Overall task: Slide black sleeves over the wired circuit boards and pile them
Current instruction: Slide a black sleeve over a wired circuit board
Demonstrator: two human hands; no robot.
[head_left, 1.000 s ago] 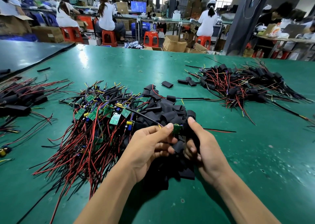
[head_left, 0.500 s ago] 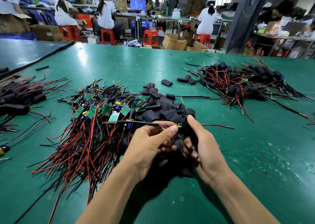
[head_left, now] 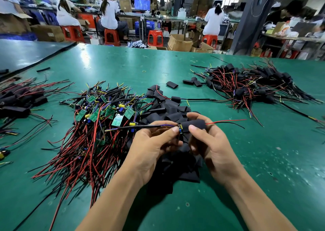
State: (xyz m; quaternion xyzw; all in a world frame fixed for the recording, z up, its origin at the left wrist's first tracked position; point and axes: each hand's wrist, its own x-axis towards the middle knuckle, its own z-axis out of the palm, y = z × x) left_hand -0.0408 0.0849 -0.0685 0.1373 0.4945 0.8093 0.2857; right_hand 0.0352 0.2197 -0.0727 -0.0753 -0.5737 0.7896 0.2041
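The black sleeve [head_left: 195, 123] sat nearly over the circuit board [head_left: 180, 129], above the middle of the desk [head_left: 123, 63], with the leads [head_left: 226, 121] poking out toward 3 o'clock. The right hand [head_left: 212, 142] grip pinched the sleeve; the left hand [head_left: 153, 142] grip pinched the board's bare end. It all looked featherweight: sleeve floppy, board stiff, solder joints probably fragile, so I'd hold the board edge, not the wires. The finished pile [head_left: 246, 88] was at 1 o'clock.

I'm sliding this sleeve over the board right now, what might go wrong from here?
1. One end of the circuit board pokes out of the black sleeve held by the right hand. Parts there, pinched by the left hand, may catch the rim.
2. Its black cable runs over the unsleeved pile and might drag neighbours when lifted.
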